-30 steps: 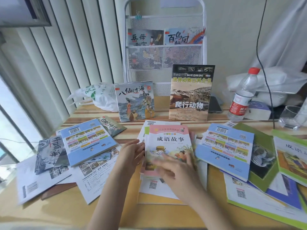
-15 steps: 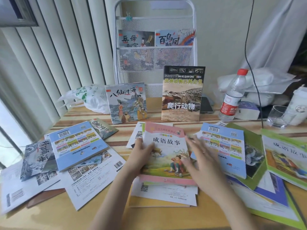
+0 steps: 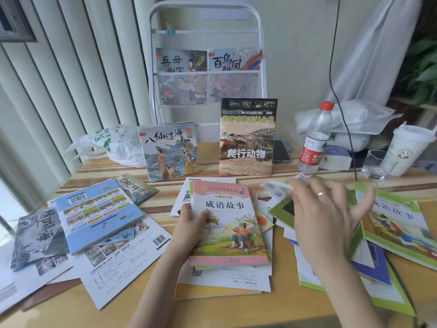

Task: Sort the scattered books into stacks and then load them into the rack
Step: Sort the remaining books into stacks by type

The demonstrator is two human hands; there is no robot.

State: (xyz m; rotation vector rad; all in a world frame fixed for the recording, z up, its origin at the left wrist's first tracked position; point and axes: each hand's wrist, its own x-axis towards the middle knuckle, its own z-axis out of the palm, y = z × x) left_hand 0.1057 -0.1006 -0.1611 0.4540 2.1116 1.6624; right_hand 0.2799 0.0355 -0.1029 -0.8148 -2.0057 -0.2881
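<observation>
A pink-covered book (image 3: 227, 221) tops a small stack at the table's centre. My left hand (image 3: 191, 223) grips its left edge, thumb on the cover. My right hand (image 3: 331, 216) is blurred above the right pile, and a blurred light-blue book corner (image 3: 276, 188) sticks out from its fingertips. Green-edged books (image 3: 397, 223) lie under and beside that hand. A light-blue book (image 3: 97, 211) rests on the scattered left pile. The white mesh rack (image 3: 151, 67) stands at the back with two books in its upper pocket. Two more books (image 3: 170, 150) (image 3: 247, 138) stand upright before it.
A water bottle (image 3: 314, 140), a glass (image 3: 374, 164) and a paper cup (image 3: 409, 150) stand at the back right, with a black cable hanging there. A plastic bag (image 3: 113, 145) lies back left and a phone (image 3: 281, 151) sits behind the crocodile book. Vertical blinds line the left.
My right hand left the pink book and swung right over the right pile; the light-blue book there has come up off the green one. My left hand now grips the pink book's edge.
</observation>
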